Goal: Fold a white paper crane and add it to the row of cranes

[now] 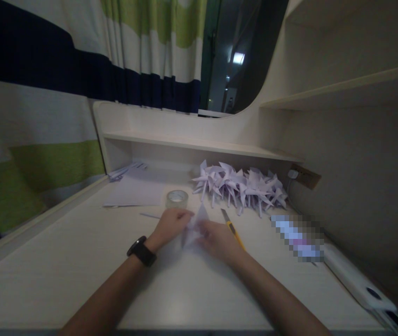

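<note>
Both of my hands meet over a small pale folded paper piece (194, 226) on the desk (80, 261). My left hand (171, 226), with a black watch on its wrist, pinches the paper's left side with curled fingers. My right hand (217, 239) grips the right side, fingers closed on it. One pointed flap of the paper sticks up between the hands. A roll of clear tape (177, 198) stands just beyond my left hand. A yellow utility knife (232, 228) lies beside my right hand.
A heap of several folded paper cranes (241, 187) lies at the back under a shelf (199, 143). Flat paper sheets (134, 192) lie at the back left. A white device (356, 280) rests at the right edge. A striped curtain (45, 116) hangs on the left.
</note>
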Tool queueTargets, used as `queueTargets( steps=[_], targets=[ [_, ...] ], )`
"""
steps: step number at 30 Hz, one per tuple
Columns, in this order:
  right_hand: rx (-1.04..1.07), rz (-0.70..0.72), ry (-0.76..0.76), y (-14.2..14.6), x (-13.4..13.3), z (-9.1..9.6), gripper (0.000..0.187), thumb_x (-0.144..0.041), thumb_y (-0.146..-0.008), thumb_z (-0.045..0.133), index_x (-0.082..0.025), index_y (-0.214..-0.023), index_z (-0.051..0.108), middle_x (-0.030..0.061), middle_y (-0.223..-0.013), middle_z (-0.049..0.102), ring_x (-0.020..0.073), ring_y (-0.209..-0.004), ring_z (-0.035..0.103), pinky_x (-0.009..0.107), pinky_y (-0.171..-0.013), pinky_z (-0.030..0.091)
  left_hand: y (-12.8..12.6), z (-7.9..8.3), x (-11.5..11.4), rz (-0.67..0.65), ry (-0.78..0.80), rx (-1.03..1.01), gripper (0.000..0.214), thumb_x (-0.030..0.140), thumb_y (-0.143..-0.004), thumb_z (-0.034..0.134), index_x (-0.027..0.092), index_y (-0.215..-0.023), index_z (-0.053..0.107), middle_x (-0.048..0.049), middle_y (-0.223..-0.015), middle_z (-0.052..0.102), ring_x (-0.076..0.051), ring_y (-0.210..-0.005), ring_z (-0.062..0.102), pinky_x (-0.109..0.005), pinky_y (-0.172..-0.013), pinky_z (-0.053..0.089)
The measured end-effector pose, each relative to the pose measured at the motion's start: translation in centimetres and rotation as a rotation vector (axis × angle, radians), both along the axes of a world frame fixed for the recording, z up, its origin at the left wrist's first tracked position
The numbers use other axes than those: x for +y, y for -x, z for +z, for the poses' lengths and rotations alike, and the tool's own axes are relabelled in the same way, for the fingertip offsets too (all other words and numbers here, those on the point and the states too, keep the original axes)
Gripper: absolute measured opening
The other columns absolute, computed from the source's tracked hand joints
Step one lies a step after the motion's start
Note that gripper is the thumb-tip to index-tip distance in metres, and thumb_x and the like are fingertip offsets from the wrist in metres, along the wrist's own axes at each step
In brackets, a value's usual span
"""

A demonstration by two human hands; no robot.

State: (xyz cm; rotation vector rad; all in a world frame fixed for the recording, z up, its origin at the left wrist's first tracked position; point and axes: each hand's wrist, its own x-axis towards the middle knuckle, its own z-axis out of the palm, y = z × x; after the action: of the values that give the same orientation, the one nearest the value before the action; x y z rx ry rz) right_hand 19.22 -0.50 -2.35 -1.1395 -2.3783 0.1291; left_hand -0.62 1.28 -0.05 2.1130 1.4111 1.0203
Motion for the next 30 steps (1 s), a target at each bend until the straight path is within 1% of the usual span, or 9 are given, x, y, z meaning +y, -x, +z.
queueTargets(
  steps=[3, 6, 9, 13, 16, 19, 22, 26, 30],
  targets=[
    [-0.039, -0.013, -0.012, 0.0, 0.1, -0.1, 0.017, -0.029, -0.078, 0.066, -0.019, -0.091, 0.061, 0.0033, -0.083, 0.067, 0.0169, -0.074, 0.061, 0.024, -0.063, 0.04, 0.1, 0.1, 0.2, -0.086, 0.03, -0.04, 0.029, 0.029, -0.084, 0.05, 0.017, -0.08, 0.076, -0.0017, -0.064, 0.071, -0.017, -0.061, 0.066, -0.024, -0.06, 0.045],
    [-0.028, 0.004, -0.038, -0.1, 0.1, -0.1, 0.015, -0.024, -0.077, 0.066, -0.019, -0.091, 0.061, 0.0025, -0.083, 0.065, 0.0166, -0.074, 0.061, 0.025, -0.064, 0.041, 0.1, -0.2, 0.4, -0.1, 0.042, -0.092, 0.023, 0.023, -0.078, 0.058, 0.018, -0.093, 0.075, -0.0026, -0.072, 0.074, -0.017, -0.065, 0.066, -0.025, -0.064, 0.047],
    [0.047, 0.08, -0.085, 0.0, 0.2, -0.3, 0.015, -0.018, -0.078, 0.064, -0.02, -0.092, 0.06, 0.0039, -0.094, 0.064, 0.0154, -0.079, 0.061, 0.024, -0.069, 0.043, 0.1, -0.6, 0.6, -0.074, 0.072, -0.16, 0.028, 0.026, -0.076, 0.063, 0.017, -0.1, 0.073, -0.0029, -0.068, 0.073, -0.018, -0.062, 0.066, -0.027, -0.065, 0.049],
    [0.112, 0.118, -0.146, 0.0, 0.3, -0.7, 0.02, -0.016, -0.08, 0.062, -0.022, -0.098, 0.062, 0.0062, -0.113, 0.058, 0.014, -0.082, 0.061, 0.024, -0.07, 0.045, -0.2, -1.0, 0.7, -0.011, 0.064, -0.252, 0.024, 0.028, -0.072, 0.07, 0.018, -0.093, 0.075, -0.0044, -0.081, 0.076, -0.02, -0.075, 0.069, -0.029, -0.071, 0.051],
    [0.082, 0.072, -0.163, 0.0, 0.4, -0.6, 0.019, -0.016, -0.08, 0.062, -0.023, -0.098, 0.063, 0.0055, -0.109, 0.059, 0.0142, -0.08, 0.061, 0.024, -0.067, 0.045, -0.4, -1.1, 0.7, 0.027, 0.08, -0.339, 0.024, 0.026, -0.07, 0.071, 0.017, -0.092, 0.074, -0.0057, -0.084, 0.075, -0.021, -0.077, 0.069, -0.03, -0.07, 0.053],
    [0.029, 0.087, -0.138, -0.2, 0.3, -0.2, 0.018, -0.017, -0.081, 0.061, -0.023, -0.098, 0.063, 0.0046, -0.105, 0.062, 0.0167, -0.088, 0.062, 0.025, -0.073, 0.046, -0.5, -1.3, 0.8, -0.001, 0.123, -0.437, 0.024, 0.023, -0.07, 0.069, 0.015, -0.093, 0.072, -0.0063, -0.081, 0.075, -0.021, -0.073, 0.069, -0.03, -0.064, 0.055],
    [-0.012, 0.102, -0.095, -0.2, 0.3, 0.0, 0.024, -0.014, -0.08, 0.059, -0.023, -0.103, 0.062, 0.0042, -0.106, 0.065, 0.0176, -0.095, 0.062, 0.026, -0.079, 0.045, -0.6, -1.6, 1.0, -0.031, 0.128, -0.488, 0.019, 0.019, -0.068, 0.069, 0.015, -0.087, 0.071, -0.0061, -0.081, 0.075, -0.02, -0.075, 0.07, -0.031, -0.068, 0.056],
    [-0.01, 0.039, -0.058, -0.1, 0.2, -0.2, 0.023, -0.015, -0.078, 0.061, -0.022, -0.1, 0.063, 0.0032, -0.096, 0.069, 0.0176, -0.088, 0.064, 0.026, -0.077, 0.044, -0.6, -1.9, 1.1, -0.053, 0.14, -0.444, 0.012, 0.017, -0.068, 0.067, 0.016, -0.079, 0.069, -0.0045, -0.076, 0.073, -0.019, -0.071, 0.069, -0.031, -0.068, 0.056],
    [0.033, -0.01, -0.03, 0.0, 0.0, -0.2, 0.017, -0.02, -0.074, 0.066, -0.021, -0.092, 0.065, 0.0019, -0.084, 0.069, 0.0165, -0.076, 0.063, 0.025, -0.069, 0.043, -0.4, -1.7, 1.0, -0.056, 0.07, -0.325, 0.01, 0.015, -0.067, 0.067, 0.017, -0.077, 0.069, -0.0029, -0.076, 0.073, -0.017, -0.071, 0.068, -0.03, -0.071, 0.053]
  ],
)
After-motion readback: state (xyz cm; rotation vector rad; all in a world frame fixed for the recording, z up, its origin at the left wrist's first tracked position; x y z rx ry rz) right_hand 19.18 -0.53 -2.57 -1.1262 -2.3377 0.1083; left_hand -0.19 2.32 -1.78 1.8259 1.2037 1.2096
